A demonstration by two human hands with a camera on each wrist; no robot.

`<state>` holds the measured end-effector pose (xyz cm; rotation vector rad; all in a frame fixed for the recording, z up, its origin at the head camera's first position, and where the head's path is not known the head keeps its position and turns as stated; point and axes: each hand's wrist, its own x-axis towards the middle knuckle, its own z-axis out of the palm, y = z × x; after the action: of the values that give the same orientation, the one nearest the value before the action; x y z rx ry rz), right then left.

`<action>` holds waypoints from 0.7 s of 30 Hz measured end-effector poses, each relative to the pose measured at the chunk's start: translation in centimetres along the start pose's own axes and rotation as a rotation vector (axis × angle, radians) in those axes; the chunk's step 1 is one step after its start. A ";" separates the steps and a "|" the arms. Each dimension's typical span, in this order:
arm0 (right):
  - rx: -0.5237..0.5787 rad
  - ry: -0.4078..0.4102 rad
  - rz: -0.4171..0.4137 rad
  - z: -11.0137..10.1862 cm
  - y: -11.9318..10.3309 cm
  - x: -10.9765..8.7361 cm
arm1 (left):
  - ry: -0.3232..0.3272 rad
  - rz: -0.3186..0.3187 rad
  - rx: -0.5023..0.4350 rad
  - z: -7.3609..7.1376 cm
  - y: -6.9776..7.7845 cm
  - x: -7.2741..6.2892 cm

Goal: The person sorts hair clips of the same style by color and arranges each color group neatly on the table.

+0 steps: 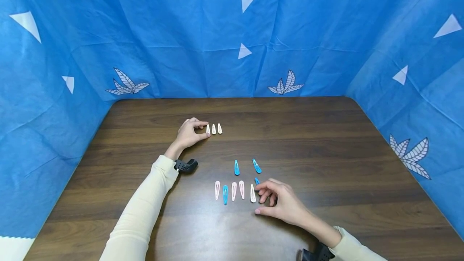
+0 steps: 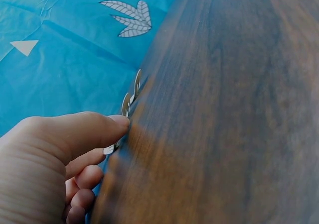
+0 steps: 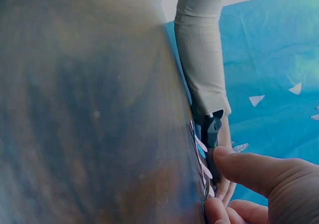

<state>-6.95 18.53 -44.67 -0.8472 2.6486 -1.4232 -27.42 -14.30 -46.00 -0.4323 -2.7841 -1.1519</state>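
Far on the left side of the table, my left hand [image 1: 188, 133] pinches a white snap hair clip [image 1: 208, 129] end to end between thumb and forefinger. Two more white clips stand in line beside it, one in the middle [image 1: 214, 129] and one to the right [image 1: 220, 128]. Nearer to me, my right hand [image 1: 284, 202] hovers with thumb and forefinger apart, its fingertips right at the edge of another white clip [image 1: 253, 193]. A blue clip [image 1: 257, 181] lies partly hidden behind that forefinger.
Left of the near white clip lie pink clips [image 1: 241, 190] and a blue clip [image 1: 225, 195] in a row. Behind them are two blue clips, one upright [image 1: 237, 168] and one slanted [image 1: 257, 166]. A blue patterned cloth [image 1: 224, 71] surrounds the wooden table [image 1: 308, 132].
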 end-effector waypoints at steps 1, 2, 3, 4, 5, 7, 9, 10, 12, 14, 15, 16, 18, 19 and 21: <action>-0.007 -0.001 0.004 0.0 0.0 0.0 | 0.000 0.001 0.002 0.0 0.0 0.0; -0.013 -0.002 0.010 0.0 0.0 0.1 | 0.000 0.002 0.004 0.0 0.0 0.0; -0.019 -0.004 0.014 0.0 0.0 0.1 | -0.001 0.002 0.006 0.0 0.0 0.0; -0.024 -0.008 0.021 0.1 0.1 0.2 | -0.001 0.002 0.007 0.0 0.0 0.0; -0.031 -0.010 0.028 0.1 0.1 0.2 | -0.001 0.002 0.010 0.0 -0.1 0.0; -0.038 -0.017 0.046 0.2 0.1 0.3 | -0.001 0.001 0.010 0.1 -0.1 0.0; -0.047 -0.022 0.058 0.2 0.1 0.4 | -0.002 0.000 0.008 0.0 -0.1 -0.1; -0.052 -0.023 0.064 0.2 0.0 0.5 | -0.002 0.000 0.007 0.1 -0.1 -0.1; -0.060 -0.023 0.070 0.2 0.0 0.6 | -0.002 0.001 0.004 0.1 0.0 -0.2; -0.072 -0.021 0.071 0.3 0.0 0.7 | 0.001 0.002 0.003 0.1 0.0 -0.2; -0.077 -0.020 0.073 0.3 0.0 0.7 | 0.002 0.002 0.003 0.1 0.0 -0.2; -0.085 -0.019 0.073 0.3 -0.1 0.7 | 0.003 0.004 0.003 0.1 0.0 -0.1; -0.103 -0.018 0.073 0.4 -0.1 0.8 | 0.005 0.006 0.003 0.1 0.1 -0.1; -0.110 -0.016 0.071 0.4 -0.1 0.9 | 0.005 0.007 0.003 0.1 0.1 -0.1; -0.124 -0.013 0.071 0.5 -0.1 0.9 | 0.006 0.008 0.002 0.1 0.1 -0.1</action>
<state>-7.56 17.65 -44.70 -0.7602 2.7514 -1.2444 -27.29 -14.17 -46.06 -0.4387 -2.7752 -1.1469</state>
